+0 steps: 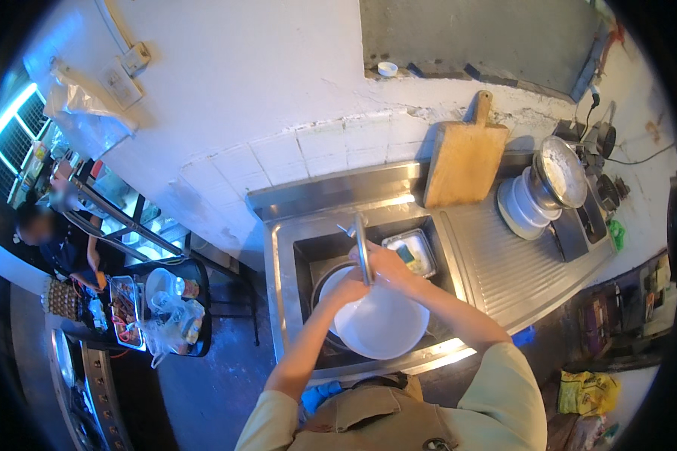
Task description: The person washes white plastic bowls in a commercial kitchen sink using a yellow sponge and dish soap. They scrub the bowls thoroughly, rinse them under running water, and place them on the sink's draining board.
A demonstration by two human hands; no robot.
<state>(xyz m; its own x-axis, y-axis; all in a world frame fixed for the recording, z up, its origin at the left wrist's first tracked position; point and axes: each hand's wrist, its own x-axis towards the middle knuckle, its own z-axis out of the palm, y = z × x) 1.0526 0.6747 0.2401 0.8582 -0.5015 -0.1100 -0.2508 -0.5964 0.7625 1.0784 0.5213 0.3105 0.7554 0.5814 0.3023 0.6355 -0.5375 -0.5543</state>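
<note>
My left hand [347, 288] and my right hand [388, 266] are close together over the sink basin [322, 249], at the curved metal spout of a faucet [363, 245]. The spout partly covers my fingers, and I cannot tell whether either hand grips anything. Just below them a large white bowl [381, 332] sits in the basin, above a dark round rim that is mostly hidden. To the right of my right hand, a rectangular container [424, 243] holds a yellow and green sponge [406, 255].
A wooden cutting board [465, 163] leans on the backsplash. Stacked bowls [527, 197] stand on the ribbed drainboard [474, 265]. At left, another person [62, 242] is beside a black table bearing a food tray [127, 313] and plastic bags [172, 324]. A stove [99, 389] stands lower left.
</note>
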